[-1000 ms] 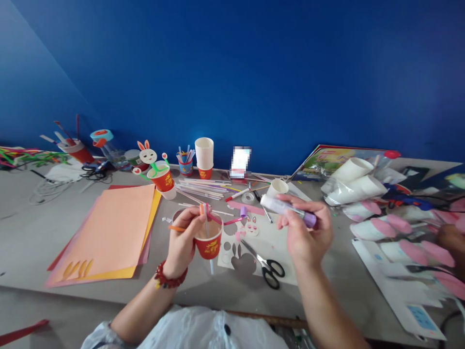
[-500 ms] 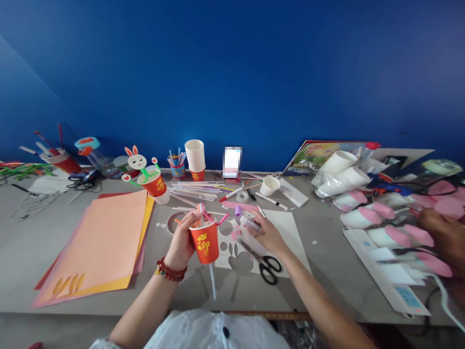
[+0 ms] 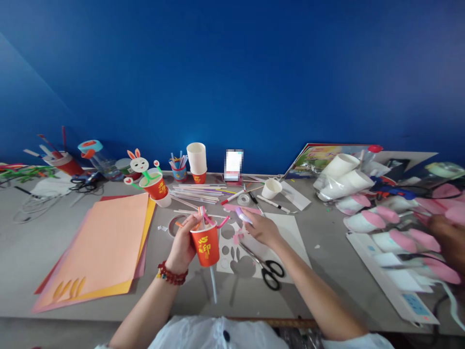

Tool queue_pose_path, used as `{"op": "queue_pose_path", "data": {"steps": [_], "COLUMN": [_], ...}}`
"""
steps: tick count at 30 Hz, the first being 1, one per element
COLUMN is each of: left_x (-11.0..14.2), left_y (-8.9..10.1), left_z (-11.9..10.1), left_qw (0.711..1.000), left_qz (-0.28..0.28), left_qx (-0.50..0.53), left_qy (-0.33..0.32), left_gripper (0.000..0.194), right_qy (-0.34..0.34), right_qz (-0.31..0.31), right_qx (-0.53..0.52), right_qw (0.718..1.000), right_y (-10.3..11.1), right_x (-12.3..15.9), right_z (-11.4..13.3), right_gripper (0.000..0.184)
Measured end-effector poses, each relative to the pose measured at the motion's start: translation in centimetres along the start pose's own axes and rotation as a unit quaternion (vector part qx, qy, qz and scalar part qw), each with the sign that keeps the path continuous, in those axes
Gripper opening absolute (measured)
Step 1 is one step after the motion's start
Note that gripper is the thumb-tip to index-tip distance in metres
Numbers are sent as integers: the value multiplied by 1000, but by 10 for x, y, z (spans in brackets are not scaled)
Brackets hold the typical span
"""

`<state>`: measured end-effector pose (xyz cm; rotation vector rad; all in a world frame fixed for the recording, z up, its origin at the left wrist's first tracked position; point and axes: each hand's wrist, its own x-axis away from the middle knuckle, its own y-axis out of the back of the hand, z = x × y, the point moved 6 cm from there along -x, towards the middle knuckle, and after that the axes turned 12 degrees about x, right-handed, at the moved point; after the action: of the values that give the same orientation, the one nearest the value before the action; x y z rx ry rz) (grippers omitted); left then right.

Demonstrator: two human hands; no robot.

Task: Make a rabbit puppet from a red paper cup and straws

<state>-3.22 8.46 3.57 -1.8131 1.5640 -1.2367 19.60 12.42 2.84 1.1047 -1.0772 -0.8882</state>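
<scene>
My left hand (image 3: 183, 245) is wrapped around a red paper cup (image 3: 205, 247) with yellow lettering, held above the table. Pink and orange bent straws stick out at its rim, and a pale straw (image 3: 213, 286) hangs down from its base. In my right hand (image 3: 262, 228) is a purple-and-white glue stick (image 3: 243, 214), its purple end pointing away to the left; the fingers partly hide it. Under the right hand lie black-handled scissors (image 3: 271, 274) on a white sheet (image 3: 294, 247) with cut-out holes. Small pink paper pieces (image 3: 238, 237) lie beside the scissors.
Left is a stack of coloured paper (image 3: 109, 237); behind it stands a rabbit-topped cup (image 3: 154, 186). Straws (image 3: 199, 192), stacked cups (image 3: 196, 157) and a phone (image 3: 233, 165) line the back. A power strip (image 3: 392, 286) and another person's hand (image 3: 445, 235) are at right.
My right hand has closed in around the glue stick, and its purple end is now tilted away to the left. My left hand still holds the cup. The whole view has shifted slightly.
</scene>
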Motion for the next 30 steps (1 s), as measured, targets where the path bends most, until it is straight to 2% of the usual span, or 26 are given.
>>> {"op": "queue_pose_path", "data": {"steps": [6,10,11,13,16,20,23,30], "left_x": [-2,-1,-1,-1,1,1,1,4], "left_y": [3,3,3,2,0,-1,-1,-3], "left_z": [2,2,2,3,4,6,7,7], "left_qw": [1000,1000,1000,1000,1000,1000,1000,1000], "left_qz": [-5,-10,-12,-11,0,2,-3,-7], "left_qx": [-1,-3,-3,-4,-6,-3,0,-11], "left_qy": [4,7,6,3,8,18,19,20], "left_gripper": [26,29,29,28,26,24,25,25], "right_qy": [21,28,15,-27,-44,-30,-19,-31], "right_qz": [-23,-5,12,121,177,250,285,293], "right_qx": [3,37,51,140,169,162,152,171], "right_qw": [1000,999,999,982,969,954,946,940], "right_y": [25,51,57,61,72,69,64,50], "right_x": [3,-3,-6,-12,-25,-44,-59,-81], "right_z": [-16,-42,-51,-69,-81,-81,-79,-82], "right_gripper": [52,37,33,32,27,18,17,25]}}
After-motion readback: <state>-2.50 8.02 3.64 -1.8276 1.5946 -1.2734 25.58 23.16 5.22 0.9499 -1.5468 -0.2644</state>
